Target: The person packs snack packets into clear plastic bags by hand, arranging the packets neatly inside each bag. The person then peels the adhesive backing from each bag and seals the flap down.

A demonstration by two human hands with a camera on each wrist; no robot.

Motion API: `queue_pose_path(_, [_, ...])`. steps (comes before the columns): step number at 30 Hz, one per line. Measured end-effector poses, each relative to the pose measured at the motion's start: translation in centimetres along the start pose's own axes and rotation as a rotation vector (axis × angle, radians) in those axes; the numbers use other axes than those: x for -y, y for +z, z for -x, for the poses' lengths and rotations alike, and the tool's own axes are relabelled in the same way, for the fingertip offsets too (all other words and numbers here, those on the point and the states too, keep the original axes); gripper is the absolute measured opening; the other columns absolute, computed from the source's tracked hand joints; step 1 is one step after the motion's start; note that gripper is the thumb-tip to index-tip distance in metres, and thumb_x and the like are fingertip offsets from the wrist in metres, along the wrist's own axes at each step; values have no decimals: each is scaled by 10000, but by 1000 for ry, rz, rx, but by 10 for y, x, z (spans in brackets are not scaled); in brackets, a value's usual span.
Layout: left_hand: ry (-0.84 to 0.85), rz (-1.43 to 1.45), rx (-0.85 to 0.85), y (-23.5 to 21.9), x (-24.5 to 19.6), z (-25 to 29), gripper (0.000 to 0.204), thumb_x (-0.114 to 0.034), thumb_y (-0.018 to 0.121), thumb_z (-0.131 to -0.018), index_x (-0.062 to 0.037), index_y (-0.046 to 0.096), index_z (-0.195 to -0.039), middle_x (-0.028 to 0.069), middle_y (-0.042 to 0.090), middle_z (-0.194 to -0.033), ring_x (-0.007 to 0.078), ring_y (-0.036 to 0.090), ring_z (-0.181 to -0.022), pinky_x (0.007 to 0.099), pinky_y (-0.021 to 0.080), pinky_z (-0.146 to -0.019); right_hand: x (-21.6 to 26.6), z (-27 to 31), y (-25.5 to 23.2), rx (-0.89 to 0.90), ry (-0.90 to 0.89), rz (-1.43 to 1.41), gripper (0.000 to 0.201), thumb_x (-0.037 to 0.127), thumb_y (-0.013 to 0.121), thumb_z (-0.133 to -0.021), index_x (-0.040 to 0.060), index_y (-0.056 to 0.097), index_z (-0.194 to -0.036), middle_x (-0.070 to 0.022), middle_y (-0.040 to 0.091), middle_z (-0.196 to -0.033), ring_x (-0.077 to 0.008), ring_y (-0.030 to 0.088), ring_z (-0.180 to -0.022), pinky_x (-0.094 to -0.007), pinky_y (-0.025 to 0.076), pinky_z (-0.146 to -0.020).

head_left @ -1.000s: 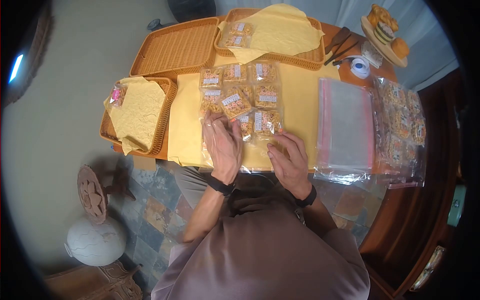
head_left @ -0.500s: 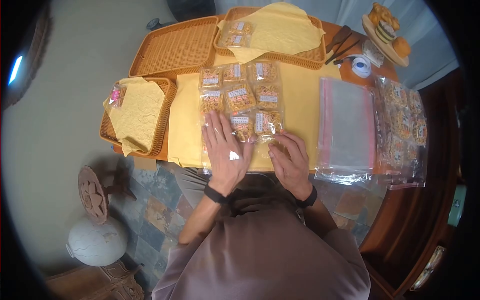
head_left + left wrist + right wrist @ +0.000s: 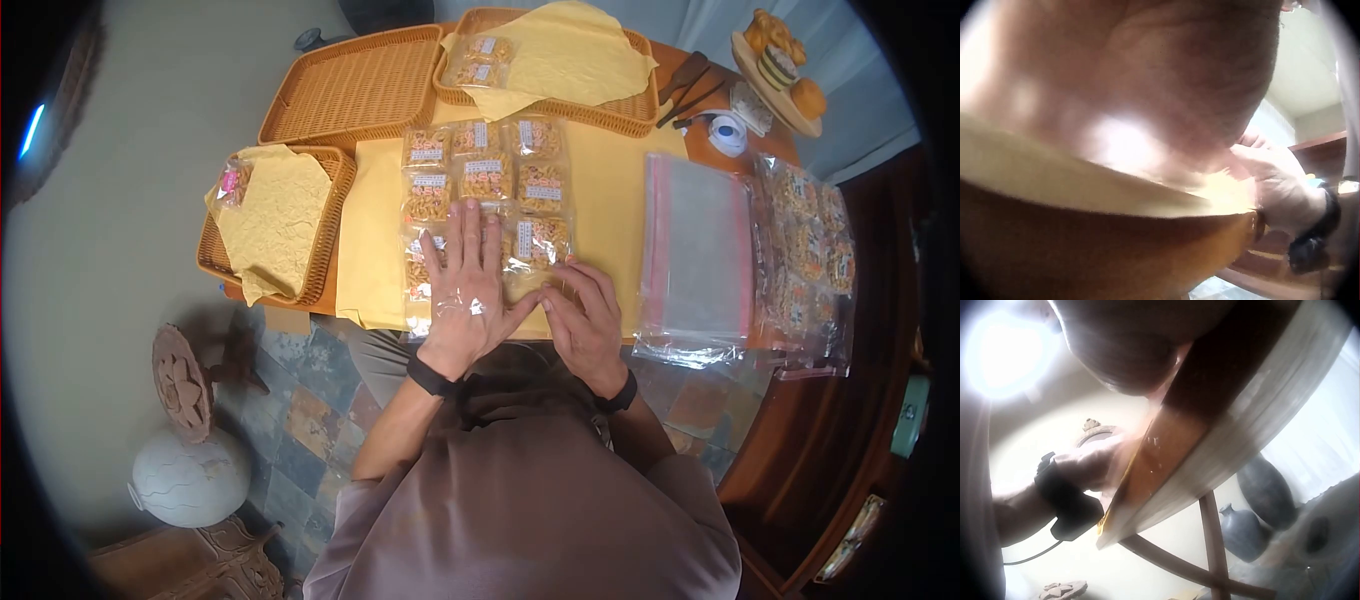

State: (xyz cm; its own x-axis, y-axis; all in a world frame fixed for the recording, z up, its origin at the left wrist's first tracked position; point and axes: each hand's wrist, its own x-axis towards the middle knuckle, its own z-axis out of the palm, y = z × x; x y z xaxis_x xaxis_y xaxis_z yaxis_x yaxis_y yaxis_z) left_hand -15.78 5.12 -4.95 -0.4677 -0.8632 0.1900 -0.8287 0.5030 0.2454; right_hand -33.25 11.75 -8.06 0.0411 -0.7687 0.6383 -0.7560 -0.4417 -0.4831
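Small packets of noodle-like snack [image 3: 486,180] with white labels lie in rows inside a large clear plastic bag [image 3: 572,215]. My left hand [image 3: 465,295] lies flat over the near packets, fingers spread and pointing away from me. Shiny film glints across its back, so the bag's near part covers it. At the bag's near right edge my right hand [image 3: 588,330] pinches the plastic between thumb and curled fingers. The left wrist view shows mostly the left palm [image 3: 1147,81] close up, with the right hand [image 3: 1279,187] beyond it at the table edge.
Behind stand an empty wicker tray [image 3: 350,85] and a paper-lined tray [image 3: 600,120] with packets; another lined tray [image 3: 335,220] is at left. Flat empty bags [image 3: 695,250] and a filled bag [image 3: 808,250] lie right. Tape [image 3: 727,135] and dark utensils [image 3: 685,75] sit behind them.
My left hand has moved right under the film and spread flat over the near packets. The tilted middle packet now lies level in its row. My right hand has stayed at the bag's edge.
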Motion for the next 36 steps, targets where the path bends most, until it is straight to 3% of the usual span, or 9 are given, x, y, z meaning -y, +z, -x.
queue_pose_path(11, [43, -11, 30, -10, -7, 22, 961, -515, 711, -867, 61, 353, -1548, 272, 226, -1664, 422, 142, -1571, 685, 117, -1209, 2, -1, 0, 5, 6, 12, 203, 21, 759, -826, -2, 729, -1025, -150, 662, -1190, -361, 623, -1128, -442, 550, -938])
queue_pose_path(14, [128, 4, 199, -32, -19, 58, 850, -447, 694, -911, 54, 389, -1526, 264, 237, -1659, 397, 156, -1572, 659, 122, -1226, 0, 0, -1, -4, 8, 16, 205, 18, 760, -821, -10, 722, -1020, -148, 660, -1196, -361, 622, -1132, -442, 549, -942])
queue_pose_path(16, [284, 96, 168, -49, -17, 72, 627, -302, 760, -881, 52, 571, -1363, 271, 472, -1509, 400, 448, -1432, 583, 315, -1192, 0, 1, 1, -4, 7, 6, 207, 17, 762, -816, -14, 718, -1016, -149, 658, -1200, -363, 621, -1135, -443, 548, -945])
queue_pose_path(17, [281, 93, 174, -57, -11, 73, 627, -302, 760, -881, 52, 571, -1363, 271, 472, -1509, 400, 448, -1432, 583, 315, -1192, 0, -1, 0, -1, 0, -5, 210, 16, 765, -812, -16, 715, -1014, -151, 657, -1201, -363, 620, -1136, -443, 549, -947])
queue_pose_path(19, [354, 332, 45, -75, 3, 68, 371, -219, 779, -863, 16, 699, -1138, 193, 689, -1230, 351, 677, -1134, 469, 538, -994, 2, -2, 0, 6, -3, -22, 214, 15, 769, -808, -18, 712, -1011, -154, 655, -1202, -364, 620, -1137, -444, 549, -949])
queue_pose_path(21, [391, 351, -122, -94, 14, 36, 206, -148, 784, -837, -12, 723, -980, 107, 731, -997, 303, 706, -852, 405, 578, -744, 2, -2, -1, 18, -17, -10, 219, 13, 775, -801, -21, 709, -1007, -156, 654, -1200, -363, 620, -1136, -445, 550, -952])
queue_pose_path(26, [153, 272, -129, -103, 49, -81, 236, -161, 697, -894, 40, 711, -1017, 228, 716, -919, 382, 693, -813, 430, 558, -754, 2, -2, -1, 10, -13, -2, 211, 18, 773, -803, -17, 713, -1002, -155, 653, -1194, -360, 621, -1136, -437, 549, -946])
queue_pose_path(28, [69, 332, -74, -102, 59, -135, 416, -306, 690, -935, 44, 724, -1157, 260, 733, -1103, 360, 727, -962, 418, 563, -850, 1, -1, -2, 0, -3, 9, 209, 19, 772, -803, -17, 714, -1000, -154, 652, -1192, -359, 620, -1137, -433, 549, -944])
queue_pose_path(36, [-120, -100, 113, -41, 80, -281, 602, -487, 672, -863, 26, 723, -1174, 243, 746, -1074, 373, 734, -993, 424, 576, -857, 0, -1, -4, 21, 42, 12, 191, 43, 766, -812, -6, 721, -991, -142, 662, -1190, -343, 625, -1137, -416, 549, -933])
